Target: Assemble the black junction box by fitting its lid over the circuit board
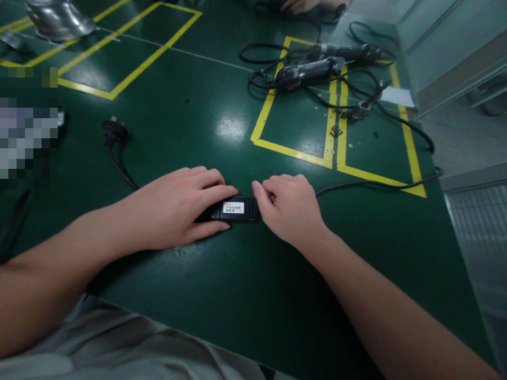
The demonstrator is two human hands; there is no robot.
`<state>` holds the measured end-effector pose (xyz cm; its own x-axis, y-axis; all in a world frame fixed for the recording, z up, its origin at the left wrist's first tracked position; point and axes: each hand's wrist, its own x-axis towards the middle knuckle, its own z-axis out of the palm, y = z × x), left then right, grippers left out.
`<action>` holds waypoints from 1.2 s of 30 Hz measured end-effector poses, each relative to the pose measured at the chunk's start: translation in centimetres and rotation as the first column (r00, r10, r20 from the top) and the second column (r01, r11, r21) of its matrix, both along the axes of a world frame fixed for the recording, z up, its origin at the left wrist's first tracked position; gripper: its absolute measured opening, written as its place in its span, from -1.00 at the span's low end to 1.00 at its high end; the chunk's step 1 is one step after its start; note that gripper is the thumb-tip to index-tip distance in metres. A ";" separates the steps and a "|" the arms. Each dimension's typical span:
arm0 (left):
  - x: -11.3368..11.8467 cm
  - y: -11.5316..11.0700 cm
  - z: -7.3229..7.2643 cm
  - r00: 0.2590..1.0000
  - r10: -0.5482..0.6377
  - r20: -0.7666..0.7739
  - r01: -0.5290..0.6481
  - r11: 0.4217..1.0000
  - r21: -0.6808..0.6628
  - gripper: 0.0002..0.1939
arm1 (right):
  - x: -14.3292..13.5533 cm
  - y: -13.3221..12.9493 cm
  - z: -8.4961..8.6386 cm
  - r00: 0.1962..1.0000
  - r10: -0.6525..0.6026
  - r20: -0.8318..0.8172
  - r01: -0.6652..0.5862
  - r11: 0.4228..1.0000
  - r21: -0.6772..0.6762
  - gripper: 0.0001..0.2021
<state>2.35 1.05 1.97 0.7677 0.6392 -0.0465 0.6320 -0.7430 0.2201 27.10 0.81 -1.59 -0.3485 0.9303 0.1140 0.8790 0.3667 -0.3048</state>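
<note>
A small black box [249, 209] with a white printed label lies on the green table near its front edge. My left hand [190, 203] grips the box's left part, fingers along the far side and thumb along the near side. At the right end of the box, my right hand [289, 208] is closed in a pinch; what its fingers hold is hidden. A black cable [364, 183] runs from beyond my right hand to the right. Another cable leads from under my left hand to a black plug [114, 132] on the left.
Two black electric screwdrivers [309, 73] with coiled cables lie at the back right, over yellow tape [293, 154]. A shiny metal part [59, 21] stands at the back left. Another person's hand [297, 6] shows at the top.
</note>
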 end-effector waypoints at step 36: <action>0.0 0.1 0.1 0.997 -0.005 0.071 0.004 1.000 0.010 -0.50 | 0.0 0.0 0.1 1.000 0.003 0.016 -0.003 1.000 -0.010 -0.51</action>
